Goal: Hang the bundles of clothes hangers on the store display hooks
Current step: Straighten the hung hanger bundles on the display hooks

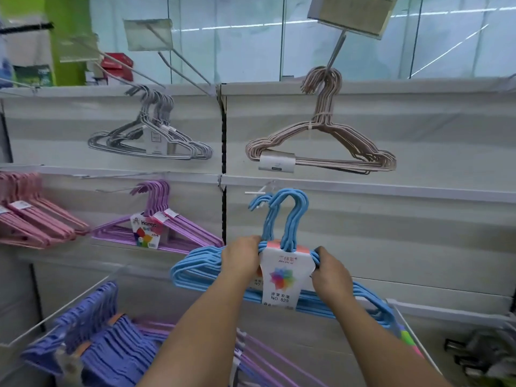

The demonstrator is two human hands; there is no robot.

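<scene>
Both hands' fingers, left hand [242,258] and right hand [331,275], pinch the blue hanger bundle [283,263], steadying its tops at the display hook [255,193].

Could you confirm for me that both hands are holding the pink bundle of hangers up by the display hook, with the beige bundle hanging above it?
Not quite: the bundle is blue, not pink. In the head view the left hand and right hand grip the blue bundle by the display hook, with the beige bundle hanging above. The pink hangers hang far left.
</scene>
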